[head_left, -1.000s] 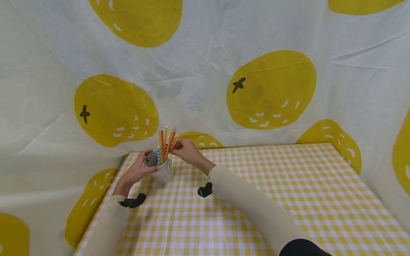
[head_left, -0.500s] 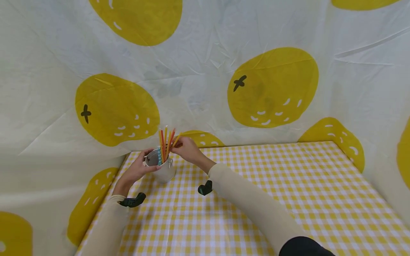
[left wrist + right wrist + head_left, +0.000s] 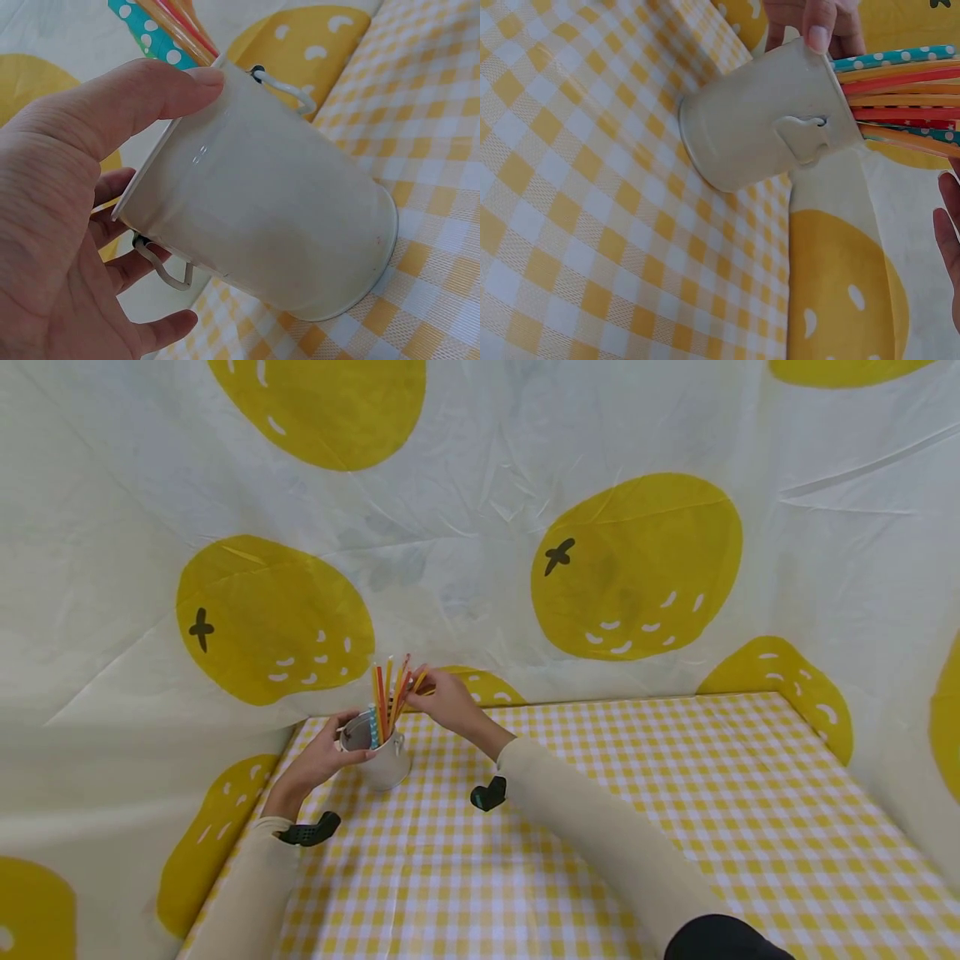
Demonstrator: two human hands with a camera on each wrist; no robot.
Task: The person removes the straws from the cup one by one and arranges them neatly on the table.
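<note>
My left hand (image 3: 321,762) holds a small off-white metal bucket (image 3: 387,768) by its rim, thumb over the near side. In the left wrist view the thumb lies across the rim of the bucket (image 3: 270,202), the other fingers spread along its far side. A bunch of orange and red drinking straws (image 3: 380,697) stands in the bucket beside a teal polka-dot straw (image 3: 896,58). My right hand (image 3: 452,703) pinches straws near their upper ends, to the right of the bunch. Only its fingertips show at the right wrist view's edge.
The bucket stands near the back left of a table with a yellow-and-white checked cloth (image 3: 600,785). Close behind and to the left hangs a pale sheet (image 3: 465,585) printed with big yellow fruit. Small loop handles (image 3: 802,139) stick out from the bucket's sides.
My right hand has moved slightly up and right, and some straws at its fingers now stand higher and lean differently. The left hand and the bucket stay in place.
</note>
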